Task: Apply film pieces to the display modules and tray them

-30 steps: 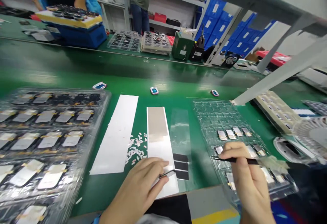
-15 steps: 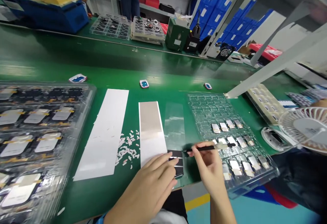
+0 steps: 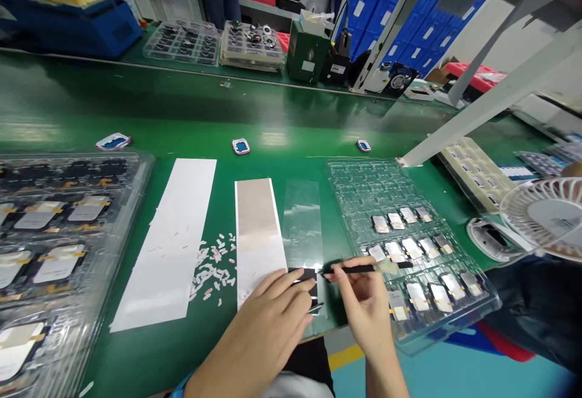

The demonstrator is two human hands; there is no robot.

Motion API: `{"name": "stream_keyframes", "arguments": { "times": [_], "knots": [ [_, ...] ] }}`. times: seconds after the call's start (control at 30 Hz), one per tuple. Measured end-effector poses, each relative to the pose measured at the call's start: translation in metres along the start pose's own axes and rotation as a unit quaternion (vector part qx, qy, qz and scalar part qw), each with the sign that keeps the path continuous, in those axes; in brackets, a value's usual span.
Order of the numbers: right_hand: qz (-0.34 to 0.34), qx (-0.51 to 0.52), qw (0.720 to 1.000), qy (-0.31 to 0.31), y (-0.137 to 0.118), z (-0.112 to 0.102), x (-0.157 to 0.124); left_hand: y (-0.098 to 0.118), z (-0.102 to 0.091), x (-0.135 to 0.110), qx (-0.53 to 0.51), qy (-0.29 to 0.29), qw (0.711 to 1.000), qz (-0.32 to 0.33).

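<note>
My left hand [image 3: 268, 316] lies with its fingers stretched out over a small dark flat piece [image 3: 310, 275], partly hidden beneath them. A thin shiny edge [image 3: 316, 308] shows by the lower fingers. Under the piece lies a clear plastic sheet [image 3: 302, 216]. Closed in a pinch, my right hand [image 3: 364, 292] holds a slim black pen-like tool [image 3: 352, 269] with pale wrapping near its back end; its tip points left at the dark piece. A white strip with a beige upper section [image 3: 258, 210] is beside my left fingertips. Small white scraps [image 3: 213, 271] lie scattered to its left.
A long white sheet [image 3: 170, 234] and stacked trays of screen-like parts [image 3: 131, 204] are on the left. At right stands a clear tray [image 3: 350, 195] with silvery parts, then a white fan [image 3: 545, 213] and a slanted post [image 3: 477, 107].
The view has turned slightly, so most bench items sit further left. Both hands keep nearly the same pose, with the tool tip still at the dark piece.
</note>
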State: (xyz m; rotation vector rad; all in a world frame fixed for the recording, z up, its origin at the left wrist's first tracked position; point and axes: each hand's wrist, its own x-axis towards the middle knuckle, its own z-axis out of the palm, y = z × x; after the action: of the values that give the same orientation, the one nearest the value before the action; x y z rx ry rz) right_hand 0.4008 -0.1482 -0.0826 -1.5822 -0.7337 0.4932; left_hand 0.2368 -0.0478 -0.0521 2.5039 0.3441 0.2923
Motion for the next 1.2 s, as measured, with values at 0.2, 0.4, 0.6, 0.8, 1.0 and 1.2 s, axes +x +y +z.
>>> {"name": "stream_keyframes", "arguments": {
  "times": [0.2, 0.4, 0.6, 0.8, 1.0, 1.2],
  "knots": [
    [-0.008, 0.005, 1.000, -0.003, 0.000, 0.001, 0.000, -0.001, 0.001, -0.001, 0.002, -0.004, 1.000, -0.001],
    [-0.018, 0.001, 1.000, -0.007, 0.002, 0.000, -0.001, -0.001, 0.001, -0.002, -0.002, -0.006, 1.000, -0.001],
    [-0.025, -0.002, 1.000, -0.008, 0.003, -0.002, -0.001, -0.002, 0.002, -0.001, -0.009, -0.006, 1.000, -0.002],
    [-0.009, -0.004, 1.000, -0.002, 0.001, -0.001, 0.000, 0.000, 0.001, 0.000, -0.011, -0.003, 1.000, -0.002],
    [0.005, 0.011, 0.999, 0.034, 0.000, 0.001, 0.000, 0.000, 0.001, -0.002, -0.023, 0.000, 1.000, -0.007],
    [0.066, 0.164, 0.976, 0.127, -0.010, 0.001, -0.002, 0.001, -0.003, -0.007, -0.125, 0.077, 0.987, -0.066]
  ]
}}
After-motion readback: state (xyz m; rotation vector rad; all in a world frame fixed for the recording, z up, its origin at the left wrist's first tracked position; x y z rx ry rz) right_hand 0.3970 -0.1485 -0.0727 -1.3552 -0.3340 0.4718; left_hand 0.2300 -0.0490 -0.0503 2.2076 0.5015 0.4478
